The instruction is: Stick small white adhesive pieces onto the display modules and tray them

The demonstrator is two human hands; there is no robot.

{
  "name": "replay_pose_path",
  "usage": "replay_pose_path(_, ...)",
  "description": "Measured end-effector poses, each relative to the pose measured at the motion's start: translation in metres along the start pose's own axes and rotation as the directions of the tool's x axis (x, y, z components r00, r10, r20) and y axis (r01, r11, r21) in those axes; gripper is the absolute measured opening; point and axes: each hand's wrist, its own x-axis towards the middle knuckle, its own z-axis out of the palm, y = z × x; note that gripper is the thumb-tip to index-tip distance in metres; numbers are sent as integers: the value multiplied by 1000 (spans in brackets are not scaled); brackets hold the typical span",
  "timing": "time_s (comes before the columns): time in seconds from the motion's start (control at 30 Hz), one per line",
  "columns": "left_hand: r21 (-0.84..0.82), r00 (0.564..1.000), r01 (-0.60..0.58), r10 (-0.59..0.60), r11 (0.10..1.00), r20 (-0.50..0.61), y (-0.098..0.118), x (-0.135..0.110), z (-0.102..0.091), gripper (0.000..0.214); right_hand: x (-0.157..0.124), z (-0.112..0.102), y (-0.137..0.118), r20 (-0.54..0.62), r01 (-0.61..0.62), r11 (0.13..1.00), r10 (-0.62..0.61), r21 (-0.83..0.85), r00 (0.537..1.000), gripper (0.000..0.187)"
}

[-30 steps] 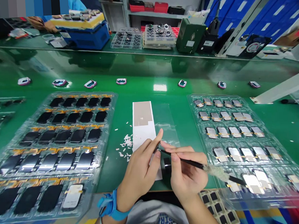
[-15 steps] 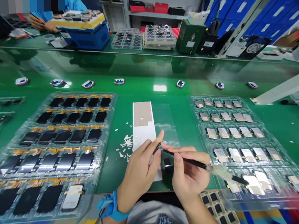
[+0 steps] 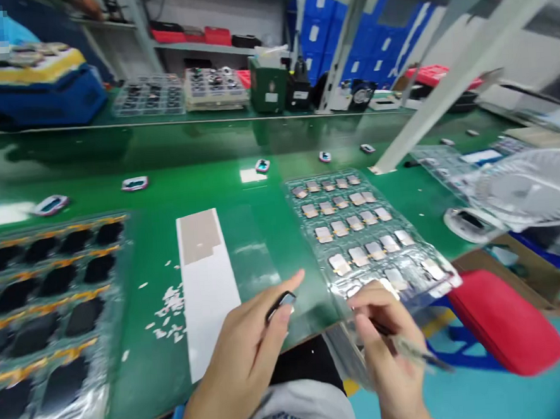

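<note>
My left hand (image 3: pixel 247 335) pinches a small screen module (image 3: pixel 285 299) between thumb and index finger. The module has a black edge and a shiny pale face, and it is tilted. My right hand (image 3: pixel 387 336) is closed around slim dark tweezers (image 3: pixel 402 344) with a pale wrapping, blurred by motion. It is at the near edge of the right clear tray (image 3: pixel 318 251), which holds rows of silvery modules. Left of my left hand lies a white backing sheet (image 3: pixel 210 308) with a beige upper part. Small white scraps (image 3: pixel 172 304) are scattered beside it.
A clear tray (image 3: pixel 124 235) of black screens with orange flex strips stands at the left. Several small watch-like cases (image 3: pixel 135 183) sit along the back of the green bench. A white post (image 3: pixel 417 125), a white fan (image 3: pixel 535 187) and a red stool (image 3: pixel 507 322) are on the right.
The view has swung to the right. My hands have parted: the right hand with the tweezers has moved away toward the right tray, while the module now shows in my left hand.
</note>
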Motion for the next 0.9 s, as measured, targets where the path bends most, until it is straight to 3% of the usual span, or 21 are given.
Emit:
replay_pose_path(0.07, -30, 993, -22, 26, 999, 118, 19, 19, 22, 32, 2, -41, 11, -302, -102, 973, 36, -206, 953, 12)
replay_pose_path(0.13, -4, 974, -53, 52, 999, 219, 38, 43, 50, 25, 5, -81, 29, -565, -247, 931, 54, -270, 823, 22)
replay_pose_path(0.2, 99, 949, -100, 65, 990, 309, 56, 70, 78, 20, 7, -113, 50, -647, -307, 917, 73, -256, 759, 32)
replay_pose_path(0.33, 255, 900, -239, 114, 937, 421, 80, 121, 131, 16, 5, -143, 89, -655, -369, 910, 164, -188, 737, 44)
replay_pose_path(0.53, 372, 857, -331, 111, 868, 503, 86, 161, 192, 20, 5, -142, 109, -657, -386, 918, 236, -91, 716, 45)
replay_pose_path(0.67, 438, 831, -348, 57, 829, 553, 84, 160, 210, 29, 17, -153, 110, -667, -360, 931, 234, -55, 707, 46)
replay_pose_path(0.8, 510, 867, -345, 60, 788, 494, 89, 157, 216, 33, 21, -158, 116, -646, -371, 928, 293, 16, 705, 50)
replay_pose_path(0.9, 528, 870, -355, 67, 771, 488, 95, 161, 222, 31, 14, -152, 120, -617, -388, 919, 350, 78, 705, 52)
